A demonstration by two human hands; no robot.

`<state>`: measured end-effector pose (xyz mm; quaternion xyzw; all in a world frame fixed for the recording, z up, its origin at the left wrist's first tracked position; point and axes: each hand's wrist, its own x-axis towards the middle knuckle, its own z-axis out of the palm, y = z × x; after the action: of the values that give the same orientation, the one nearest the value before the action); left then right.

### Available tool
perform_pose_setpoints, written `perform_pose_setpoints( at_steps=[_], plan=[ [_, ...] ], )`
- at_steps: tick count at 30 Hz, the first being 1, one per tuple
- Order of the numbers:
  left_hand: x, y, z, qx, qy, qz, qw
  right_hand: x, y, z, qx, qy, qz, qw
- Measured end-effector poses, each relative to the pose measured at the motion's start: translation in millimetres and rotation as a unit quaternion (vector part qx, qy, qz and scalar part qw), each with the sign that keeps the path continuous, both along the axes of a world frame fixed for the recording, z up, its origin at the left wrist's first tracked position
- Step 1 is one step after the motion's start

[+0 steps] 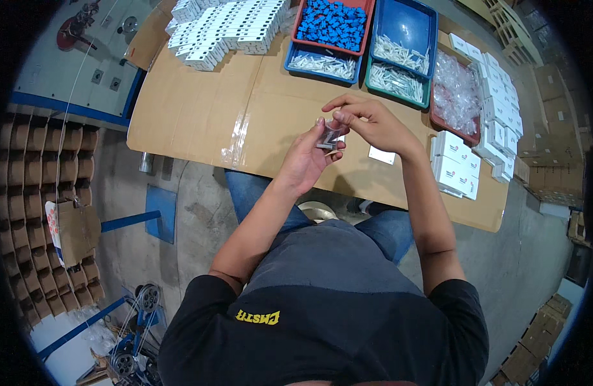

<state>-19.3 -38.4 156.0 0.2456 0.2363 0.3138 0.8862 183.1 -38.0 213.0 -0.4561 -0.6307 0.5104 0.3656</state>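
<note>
My left hand (305, 157) holds a small clear plastic tray (328, 136) upright between thumb and fingers, over the near edge of the table. Something small and pale shows low in the tray, too small to name. From above, my right hand (377, 125) reaches to the tray's upper rim. Its thumb and fingers are bent close together there, and what they pinch, if anything, is hidden. A flat white card (381, 155) lies on the table beneath my right wrist.
Cardboard covers the table (187, 122). At the back are stacked white boxes (229, 29), a red bin of blue pieces (332, 24), blue bins (405, 26) and a green bin (399, 87) with white sticks. A red bin of clear plastic (456, 96) and white boxes (456, 164) stand right.
</note>
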Motion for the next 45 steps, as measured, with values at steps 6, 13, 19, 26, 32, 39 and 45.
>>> perform_pose_setpoints(
  at_steps=[6,13,19,26,32,39,45],
  plan=[
    [4.5,-2.5,-7.1,-0.011,0.010,0.016,1.000,0.5,-1.2,2.5,0.071,-0.134,0.054,0.987],
    [4.8,0.8,-16.9,0.008,0.019,0.014,1.000,-1.9,-0.9,3.2,0.036,-0.148,0.071,0.986],
    [7.3,-5.8,-26.3,0.000,0.041,0.001,0.999,2.1,-3.2,-12.0,-0.029,-0.129,0.075,0.988],
    [7.0,-9.9,-33.2,-0.017,0.103,-0.032,0.994,42.3,0.3,-61.2,0.000,-0.047,-0.033,0.998],
    [2.5,-11.4,-42.3,-0.030,0.121,-0.042,0.991,117.2,29.8,-107.8,-0.010,-0.068,-0.221,0.973],
    [7.8,-10.0,-45.0,-0.039,0.132,-0.049,0.989,238.8,72.2,-165.8,0.052,-0.316,-0.458,0.829],
    [6.6,-5.9,-50.7,-0.036,0.147,-0.042,0.988,269.0,111.9,-156.3,-0.002,-0.445,-0.497,0.745]
  ],
)
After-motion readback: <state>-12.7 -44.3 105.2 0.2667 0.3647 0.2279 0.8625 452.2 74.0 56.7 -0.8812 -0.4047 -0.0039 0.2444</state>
